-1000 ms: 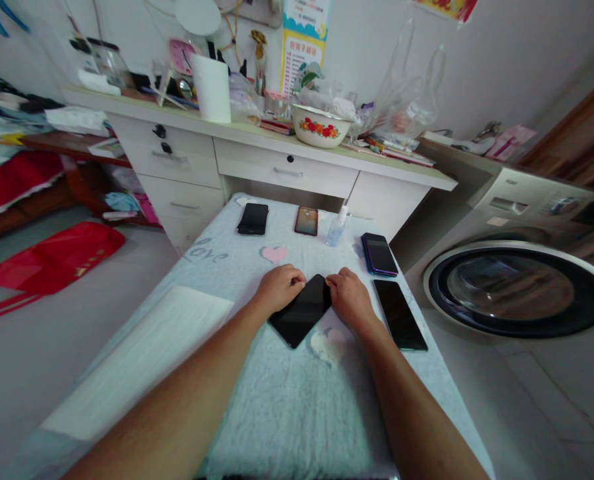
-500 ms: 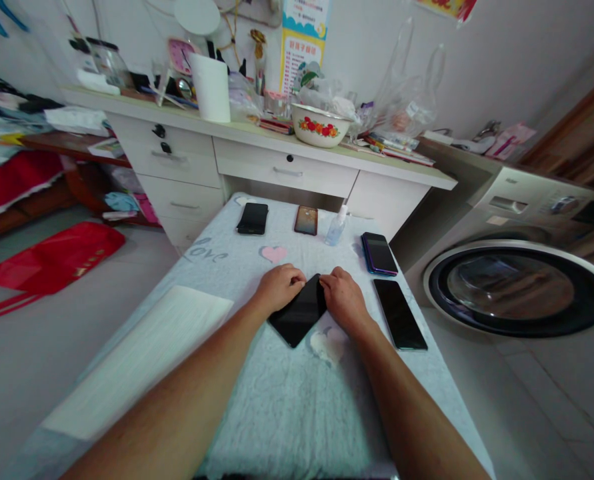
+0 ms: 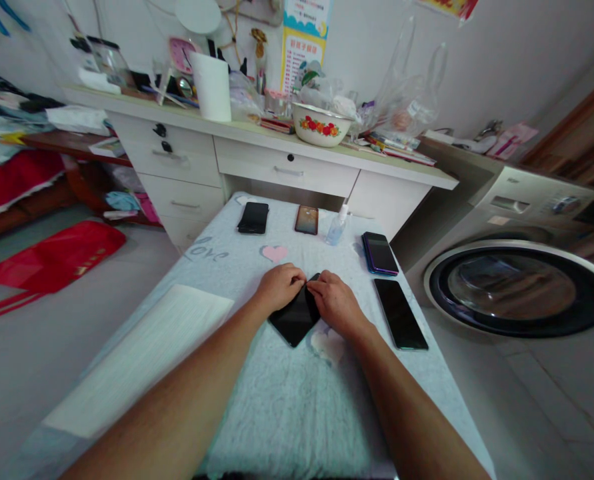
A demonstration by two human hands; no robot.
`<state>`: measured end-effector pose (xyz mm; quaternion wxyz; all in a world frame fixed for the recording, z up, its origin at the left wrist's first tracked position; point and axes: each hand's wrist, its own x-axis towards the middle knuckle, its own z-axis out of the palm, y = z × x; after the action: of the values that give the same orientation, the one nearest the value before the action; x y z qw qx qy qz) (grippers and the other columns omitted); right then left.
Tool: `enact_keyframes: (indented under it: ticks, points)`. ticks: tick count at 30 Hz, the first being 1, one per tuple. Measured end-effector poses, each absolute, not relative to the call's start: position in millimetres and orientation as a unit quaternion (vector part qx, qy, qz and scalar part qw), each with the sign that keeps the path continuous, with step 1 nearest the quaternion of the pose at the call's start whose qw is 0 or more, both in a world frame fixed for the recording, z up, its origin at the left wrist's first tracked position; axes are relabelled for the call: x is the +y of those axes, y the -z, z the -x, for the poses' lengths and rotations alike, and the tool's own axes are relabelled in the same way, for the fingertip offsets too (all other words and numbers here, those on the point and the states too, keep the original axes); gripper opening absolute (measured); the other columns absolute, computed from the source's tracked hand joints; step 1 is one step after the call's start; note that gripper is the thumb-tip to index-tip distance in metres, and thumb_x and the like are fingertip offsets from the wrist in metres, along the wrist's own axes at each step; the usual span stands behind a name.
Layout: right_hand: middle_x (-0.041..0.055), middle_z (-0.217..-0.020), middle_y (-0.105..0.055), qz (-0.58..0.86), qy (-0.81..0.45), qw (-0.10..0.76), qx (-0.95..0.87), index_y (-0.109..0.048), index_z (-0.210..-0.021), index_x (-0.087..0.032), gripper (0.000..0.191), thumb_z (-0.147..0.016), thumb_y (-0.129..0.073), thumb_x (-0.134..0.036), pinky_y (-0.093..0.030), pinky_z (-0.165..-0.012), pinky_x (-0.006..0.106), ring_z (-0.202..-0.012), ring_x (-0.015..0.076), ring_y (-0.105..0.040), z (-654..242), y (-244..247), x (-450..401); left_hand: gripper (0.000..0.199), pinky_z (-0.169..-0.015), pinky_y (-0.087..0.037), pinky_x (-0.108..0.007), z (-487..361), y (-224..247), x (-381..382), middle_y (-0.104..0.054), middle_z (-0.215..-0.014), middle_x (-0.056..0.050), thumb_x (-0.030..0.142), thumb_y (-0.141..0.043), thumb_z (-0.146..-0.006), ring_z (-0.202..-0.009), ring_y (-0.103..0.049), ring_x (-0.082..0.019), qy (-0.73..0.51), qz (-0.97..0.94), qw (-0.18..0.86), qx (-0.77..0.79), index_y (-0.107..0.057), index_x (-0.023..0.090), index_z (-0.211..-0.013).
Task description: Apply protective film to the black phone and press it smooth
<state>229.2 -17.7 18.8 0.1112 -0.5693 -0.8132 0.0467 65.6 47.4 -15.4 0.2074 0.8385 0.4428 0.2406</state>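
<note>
A black phone [image 3: 295, 321] lies tilted, screen up, on the cloth-covered table [image 3: 277, 413]. Over its upper left edge is my left hand [image 3: 279, 287], fingers curled and closed at the screen. My right hand [image 3: 335, 299] covers the phone's upper right part, its thumb and fingers pinched near the left fingertips. Whatever is between the fingers of either hand is too small to make out. To the right lie another black phone [image 3: 401, 315] and a stack of phones [image 3: 379, 253]. A clear spray bottle [image 3: 337, 227] stands beyond my hands.
At the table's far side are a dark phone [image 3: 253, 218] and a brown phone case [image 3: 307, 220]. A pale sheet [image 3: 141, 360] lies on the left. Behind stands a white desk [image 3: 267, 155] with a floral bowl [image 3: 321, 125]; a washing machine [image 3: 517, 233] is at the right.
My right hand has shifted left across the phone's upper end, and its fingertips are now close to those of my left hand. My left hand has hardly moved.
</note>
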Motion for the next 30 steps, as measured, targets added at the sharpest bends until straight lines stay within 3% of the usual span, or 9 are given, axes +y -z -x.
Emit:
enact_keyframes:
  ticks: [30]
  points:
    - [0.0090, -0.095, -0.059, 0.673, 0.008, 0.087, -0.734, -0.070, -0.096, -0.018, 0.030, -0.097, -0.040, -0.021, -0.037, -0.081, 0.027, -0.093, 0.0189, -0.054, -231.4, -17.5, -9.7, 0.021, -0.076, -0.045, -0.027, -65.4, 10.9, 45.1, -0.068, -0.088, -0.003, 0.018, -0.053, -0.082, -0.086, -0.061, -0.017, -0.233, -0.837, 0.220, 0.444, -0.073, 0.019, -0.086]
